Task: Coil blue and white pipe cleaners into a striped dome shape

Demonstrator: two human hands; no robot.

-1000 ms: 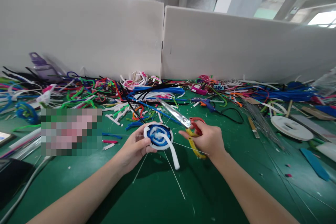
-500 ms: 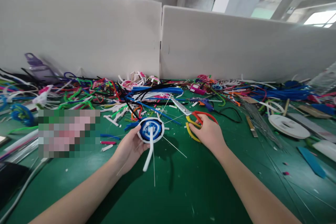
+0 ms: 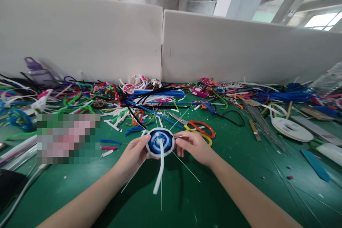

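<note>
A round blue-and-white coil piece (image 3: 167, 144) with a white rim is held over the table, several thin wires sticking out around it. From its centre a white fuzzy stem (image 3: 159, 176), like a pipe cleaner, hangs toward me. My left hand (image 3: 137, 153) grips the left edge, thumb on the rim and fingers beneath. At the right edge my right hand (image 3: 193, 146) is closed, thumb and forefinger pinching one thin wire close to the rim. Just behind that hand, scissors (image 3: 187, 126) with red and yellow handles lie on the table, blades pointing left.
The green table (image 3: 213, 203) carries a heap of coloured pipe cleaners (image 3: 88, 96) along the grey partition (image 3: 80, 39). A glue gun (image 3: 210, 107) with a black cord lies behind the scissors. At right are a white spool (image 3: 291, 130) and loose wires. A purple bottle (image 3: 39, 73) stands far left.
My right hand has let go of the scissors, which now lie on the table, and has moved left to the coil piece. The left hand has brought the piece slightly right and nearer me.
</note>
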